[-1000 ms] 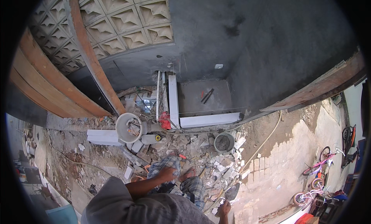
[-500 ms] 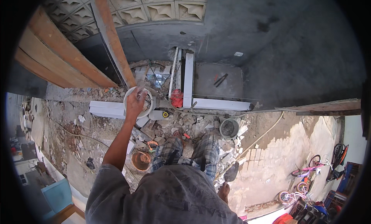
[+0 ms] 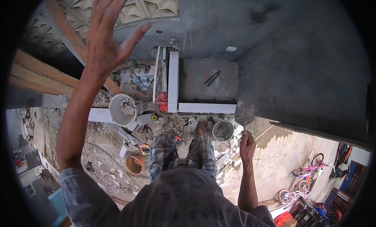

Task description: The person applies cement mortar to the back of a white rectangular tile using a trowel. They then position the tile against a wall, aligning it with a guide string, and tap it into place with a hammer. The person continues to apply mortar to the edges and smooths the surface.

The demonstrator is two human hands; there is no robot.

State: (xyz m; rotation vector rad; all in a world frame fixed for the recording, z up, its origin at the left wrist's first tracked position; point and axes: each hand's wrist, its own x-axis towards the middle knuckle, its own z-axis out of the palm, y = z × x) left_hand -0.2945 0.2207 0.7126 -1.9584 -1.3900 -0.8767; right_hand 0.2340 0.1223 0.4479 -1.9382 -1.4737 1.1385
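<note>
My left hand (image 3: 103,47) is raised in front of the patterned wall, fingers spread and nothing in them. Below it stands a white bucket (image 3: 112,111) with debris inside. The fingers of my right hand (image 3: 247,147) wrap round the handle of a trowel (image 3: 244,114), whose grey blade points away from me beside the end of a white block (image 3: 207,108). Another white block (image 3: 173,80) meets it at a corner, edging a grey mortar bed where dark pincers (image 3: 212,78) lie. Just left of the trowel sits a grey bucket (image 3: 222,131) with wet-looking grey material.
Broken rubble (image 3: 178,125) lies around my feet. Wooden planks (image 3: 43,76) lean at the left, and white pipes (image 3: 159,74) stand near a red bag (image 3: 161,101). An orange bucket (image 3: 135,164) is near my left leg. A taut string (image 3: 149,103) crosses the blocks. Small bicycles (image 3: 309,168) stand at right.
My left hand has left the white bucket's rim and risen toward the far wall. My right hand has swung up and forward with the trowel. The view has shifted right.
</note>
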